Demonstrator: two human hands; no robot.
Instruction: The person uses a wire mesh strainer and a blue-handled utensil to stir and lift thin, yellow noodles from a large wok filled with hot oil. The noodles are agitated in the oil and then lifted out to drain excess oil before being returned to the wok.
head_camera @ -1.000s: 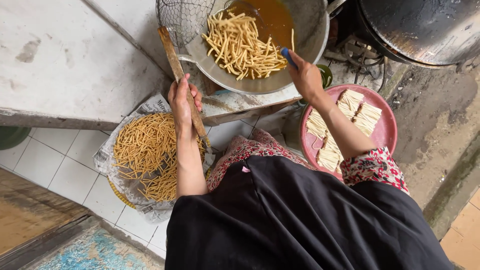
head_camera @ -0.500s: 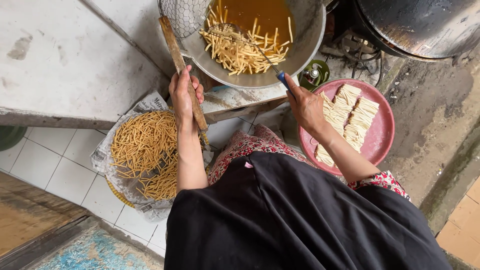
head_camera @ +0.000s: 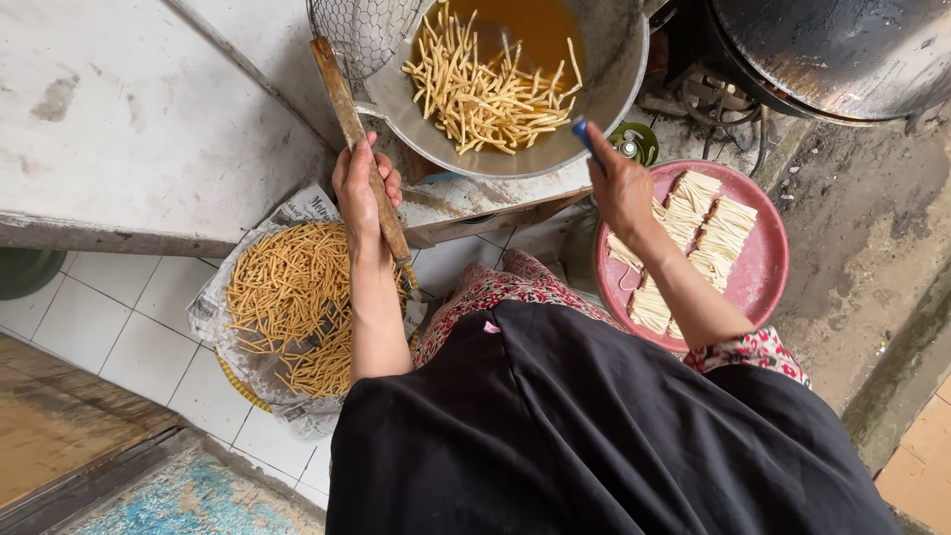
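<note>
- The left hand (head_camera: 359,190) was clenched around the wooden handle (head_camera: 359,149) of a wire skimmer (head_camera: 365,35), whose mesh basket rested at the wok's left rim.
- The right hand (head_camera: 619,183) gripped a blue-handled utensil (head_camera: 586,137) at the wok's near edge.
- The wok (head_camera: 609,94) held pale dough sticks (head_camera: 490,84) floating in amber oil.
- A newspaper-lined basket (head_camera: 248,337) of fried golden sticks (head_camera: 287,297) sat on the tiled floor, just below the left hand.
- A pink tray (head_camera: 758,267) carried raw strips (head_camera: 708,223) in neat bundles beneath the right forearm.
</note>
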